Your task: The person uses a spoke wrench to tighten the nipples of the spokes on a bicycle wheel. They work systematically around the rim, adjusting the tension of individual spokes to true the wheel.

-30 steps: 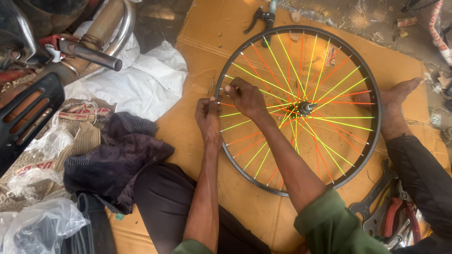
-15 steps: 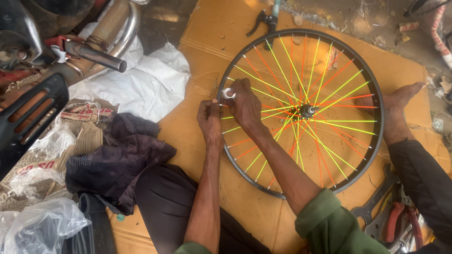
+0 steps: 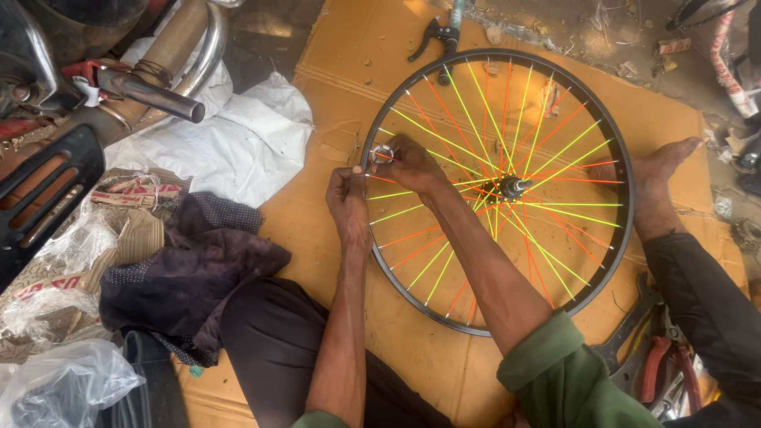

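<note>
A bicycle wheel with a black rim [image 3: 626, 214] and orange and yellow spokes lies flat on brown cardboard [image 3: 333, 119], its metal hub [image 3: 511, 188] at the middle. My left hand [image 3: 347, 198] pinches the rim at its left side. My right hand [image 3: 408, 162] sits just inside the rim there, fingers closed on a small round metal spoke wrench [image 3: 381, 150] set on a spoke end. My bare foot [image 3: 658, 182] rests against the rim's right side.
A motorbike's exhaust and footrest [image 3: 151, 95] stand at the upper left over white sheeting [image 3: 238, 143]. A dark cloth [image 3: 190, 269] and plastic bags lie at the left. Spanners and red-handled pliers [image 3: 654, 357] lie at the lower right. A brake lever [image 3: 432, 36] lies beyond the wheel.
Both hands stay at the rim's left side; the right hand has shifted slightly on the spoke wrench. The wheel has not visibly moved.
</note>
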`<action>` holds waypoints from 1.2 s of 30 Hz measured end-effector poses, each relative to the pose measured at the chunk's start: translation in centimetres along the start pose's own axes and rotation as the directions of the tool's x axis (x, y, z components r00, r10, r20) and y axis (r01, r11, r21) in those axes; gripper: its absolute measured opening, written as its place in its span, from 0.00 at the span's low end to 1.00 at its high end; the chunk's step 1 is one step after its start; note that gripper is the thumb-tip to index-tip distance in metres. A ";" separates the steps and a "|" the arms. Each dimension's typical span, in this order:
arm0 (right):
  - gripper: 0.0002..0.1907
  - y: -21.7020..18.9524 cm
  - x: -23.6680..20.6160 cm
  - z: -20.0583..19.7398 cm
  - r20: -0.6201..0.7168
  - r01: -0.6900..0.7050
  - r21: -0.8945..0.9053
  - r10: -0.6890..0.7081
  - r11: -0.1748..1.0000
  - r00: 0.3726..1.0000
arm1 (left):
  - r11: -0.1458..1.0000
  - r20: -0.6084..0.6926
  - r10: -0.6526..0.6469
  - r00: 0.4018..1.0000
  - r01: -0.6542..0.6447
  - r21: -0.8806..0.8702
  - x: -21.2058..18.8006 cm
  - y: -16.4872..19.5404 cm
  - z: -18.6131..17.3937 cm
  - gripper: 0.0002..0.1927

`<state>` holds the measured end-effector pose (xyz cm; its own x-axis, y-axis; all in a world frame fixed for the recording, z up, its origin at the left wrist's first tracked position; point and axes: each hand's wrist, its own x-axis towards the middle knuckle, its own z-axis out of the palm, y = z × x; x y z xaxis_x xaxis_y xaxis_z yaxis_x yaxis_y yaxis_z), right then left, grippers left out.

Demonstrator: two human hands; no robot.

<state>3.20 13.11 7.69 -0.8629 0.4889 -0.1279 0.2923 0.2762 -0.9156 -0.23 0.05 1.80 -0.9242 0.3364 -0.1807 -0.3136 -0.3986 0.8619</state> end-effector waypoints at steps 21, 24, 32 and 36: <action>0.08 -0.2 -6.8 2.1 -0.059 0.240 -0.699 -0.389 0.674 0.919 | 1.000 -0.017 0.021 1.000 -0.021 0.024 0.4 -0.1 -0.3 0.10; 0.10 0.2 -5.3 2.6 -0.055 0.002 -0.852 -0.093 0.524 0.994 | 0.995 -0.037 0.005 0.999 -0.002 0.096 0.3 0.0 -0.4 0.09; 0.17 -0.5 -2.1 0.9 0.040 0.091 -0.471 -0.081 0.877 0.996 | 0.998 0.016 -0.014 1.000 0.015 -0.063 0.3 0.0 -0.2 0.09; 0.11 -0.8 -1.7 2.3 -0.060 -0.139 -0.764 0.146 0.630 0.988 | 0.996 -0.017 0.037 0.999 -0.036 0.085 0.1 0.1 -0.3 0.10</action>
<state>3.52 10.18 7.75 -0.7849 0.5726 -0.2367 0.6192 0.7384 -0.2673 -0.45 -0.22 1.76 -0.9388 0.3070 -0.1563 -0.2608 -0.3367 0.9048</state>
